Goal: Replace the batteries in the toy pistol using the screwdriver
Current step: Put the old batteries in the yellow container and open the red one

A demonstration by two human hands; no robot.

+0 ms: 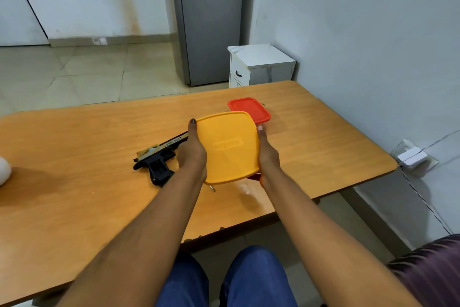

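A yellow-lidded container [227, 147] is held above the wooden table [74, 157] between my left hand [192, 152] on its left edge and my right hand [267, 154] on its right edge. The toy pistol [159, 157], black with a gold slide, lies flat on the table just left of my left hand. A metal tip, maybe the screwdriver [212, 188], pokes out from under the container; the rest of it is hidden. Behind the yellow container sits a red-lidded container [251, 108] on the table.
A white rounded object [3, 171] lies at the table's left edge. The table's right edge stands close to a wall with a white plug and cable [412, 157]. A small white cabinet [260, 65] stands beyond the far edge.
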